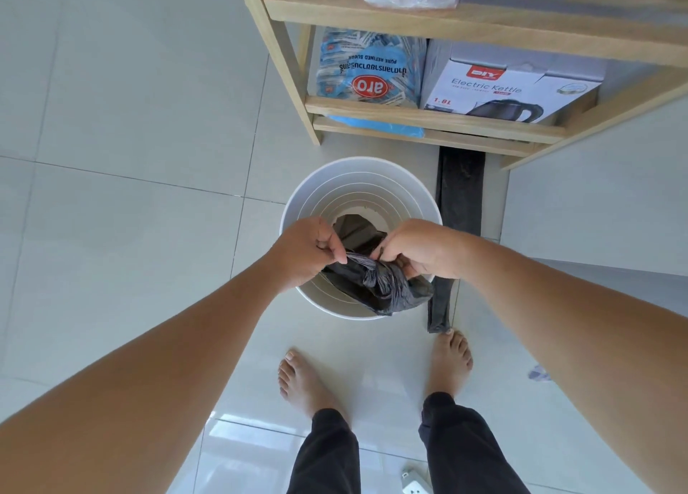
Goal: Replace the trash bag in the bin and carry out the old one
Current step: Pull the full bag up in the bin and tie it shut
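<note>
So the person is standing barefoot over a white bin [335,192] on the tiled floor [130,139], both arms reaching down. The left hand [309,249] has its fingers pinched tight on the edge of a black bag [376,281], and the right hand [419,249] is closed on the same bag just beside it, so both hands are holding bunched-up plastic right over the bin's opening. The bag hangs crumpled down into the bin, with a bit spilling over the near rim. Part of the bin's bare ribbed inside wall shows at the far side. On the floor just right of the bin there's a long flat folded black bag [461,195], its near end reaching the toes of the right foot [450,359]. Behind the bin is a wooden shelf [428,113] with a blue sugar pack [368,69] and a kettle box [510,87] side by side on it.
</note>
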Motion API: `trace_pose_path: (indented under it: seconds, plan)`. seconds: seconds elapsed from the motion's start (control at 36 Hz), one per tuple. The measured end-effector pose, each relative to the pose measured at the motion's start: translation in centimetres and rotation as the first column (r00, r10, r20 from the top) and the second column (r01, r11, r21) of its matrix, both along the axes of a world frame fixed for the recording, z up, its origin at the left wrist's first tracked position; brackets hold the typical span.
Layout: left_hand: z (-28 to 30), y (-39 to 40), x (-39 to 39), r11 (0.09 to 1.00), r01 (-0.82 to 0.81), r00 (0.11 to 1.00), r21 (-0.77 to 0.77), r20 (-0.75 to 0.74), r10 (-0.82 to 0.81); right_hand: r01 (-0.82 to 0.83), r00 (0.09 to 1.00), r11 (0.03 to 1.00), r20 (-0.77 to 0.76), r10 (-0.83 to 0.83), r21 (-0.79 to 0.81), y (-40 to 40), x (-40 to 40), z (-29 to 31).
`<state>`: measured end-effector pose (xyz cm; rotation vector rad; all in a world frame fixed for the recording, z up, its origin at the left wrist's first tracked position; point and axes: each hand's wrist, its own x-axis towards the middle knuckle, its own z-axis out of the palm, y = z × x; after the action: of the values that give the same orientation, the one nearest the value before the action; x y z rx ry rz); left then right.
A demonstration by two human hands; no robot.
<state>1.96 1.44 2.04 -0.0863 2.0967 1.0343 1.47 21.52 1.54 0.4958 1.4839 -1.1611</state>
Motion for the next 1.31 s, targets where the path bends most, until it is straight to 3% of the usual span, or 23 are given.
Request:
trace_pose_path:
  seconds: [0.06, 0.14, 0.36, 0.44, 0.53, 0.61, 0.69, 0.78, 0.83, 0.89, 0.92, 1.0, 1.03, 1.08, 1.11, 1.17, 1.22, 1.31]
  plan:
    - [-0.2, 0.0, 0.4, 0.997, 0.036, 0.995, -0.064, -0.091, -0.042, 0.093, 0.983, 0.984, 0.174, -0.066, -0.152, 0.6, -0.1, 0.5]
    - [-0.8, 0.1, 0.9, 0.995, 0.017, 0.989, -0.095, -0.145, -0.031, 0.13, 0.972, 0.96, 0.221, -0.074, -0.249, 0.8, -0.1, 0.7]
    - [0.4, 0.8, 0.9, 0.962, -0.21, 0.974, 0.174, 0.12, 0.191, 0.446, 0.888, 0.849, 0.255, -0.382, -0.283, 0.0, 0.4, 0.4]
    - [0.3, 0.8, 0.9, 0.997, -0.028, 1.0, 0.079, 0.003, 0.028, 0.455, 0.885, 0.841, 0.252, -0.392, -0.291, -0.5, 0.6, 0.6]
    - [0.0, 0.6, 0.6, 0.999, 0.035, 0.997, 0.015, -0.064, -0.034, 0.42, 0.905, 0.866, 0.201, -0.376, -0.273, -0.8, 0.7, 0.7]
    - [-0.2, 0.1, 0.2, 0.997, 0.072, 0.991, -0.021, -0.112, -0.074, 0.26, 0.963, 0.959, -0.036, -0.266, -0.117, -1.0, 0.8, 0.4]
    - [-0.5, -1.7, 0.2, 0.983, 0.143, 0.978, -0.111, -0.134, -0.158, 0.049, 0.951, 0.983, -0.31, 0.007, 0.175, 0.1, 0.3, -0.5]
    - [-0.9, -5.2, 0.5, 0.94, 0.193, 0.967, -0.283, -0.106, -0.231, -0.187, 0.86, 0.867, -0.35, 0.372, 0.462, 3.0, -0.1, -1.7]
    - [-1.1, -7.2, 0.7, 0.883, 0.22, 0.949, -0.413, -0.12, -0.293, -0.248, 0.829, 0.768, -0.28, 0.483, 0.59, 4.8, 0.3, -1.9]
    - [-1.3, -8.3, 0.9, 0.85, 0.225, 0.94, -0.476, -0.124, -0.318, -0.124, 0.908, 0.797, -0.256, 0.331, 0.592, 6.0, 0.7, -2.1]
    - [-1.5, -8.5, 1.1, 0.847, 0.226, 0.942, -0.481, -0.113, -0.316, 0.013, 0.951, 0.827, -0.262, 0.163, 0.562, 6.2, 0.9, -2.4]
    - [-1.8, -7.6, 1.1, 0.855, 0.202, 0.962, -0.478, -0.068, -0.266, 0.296, 0.935, 0.796, -0.329, -0.13, 0.528, 6.2, 1.5, -2.7]
    - [-1.7, -7.1, 0.9, 0.885, 0.145, 0.982, -0.443, -0.044, -0.183, 0.326, 0.929, 0.787, -0.329, -0.166, 0.524, 6.1, 1.6, -2.8]
    - [-1.1, -6.1, 0.5, 0.963, -0.178, 0.973, -0.201, 0.113, 0.204, 0.381, 0.916, 0.775, -0.318, -0.243, 0.505, 5.8, 2.2, -2.7]
    - [-0.7, -5.7, 0.2, 0.912, -0.41, 0.882, -0.023, 0.244, 0.403, 0.41, 0.908, 0.778, -0.295, -0.298, 0.476, 5.4, 2.4, -2.5]
    - [0.0, -5.0, -0.3, 0.668, -0.703, 0.693, 0.245, 0.449, 0.564, 0.476, 0.878, 0.796, -0.261, -0.402, 0.374, 4.5, 3.0, -2.3]
    - [0.5, -4.0, -0.7, 0.514, -0.769, 0.636, 0.379, 0.532, 0.559, 0.549, 0.832, 0.807, -0.243, -0.5, 0.218, 3.0, 3.5, -1.8]
    - [0.7, -2.1, -0.9, 0.444, -0.792, 0.61, 0.419, 0.545, 0.575, 0.674, 0.724, 0.739, -0.209, -0.657, 0.011, 1.0, 4.1, -0.7]
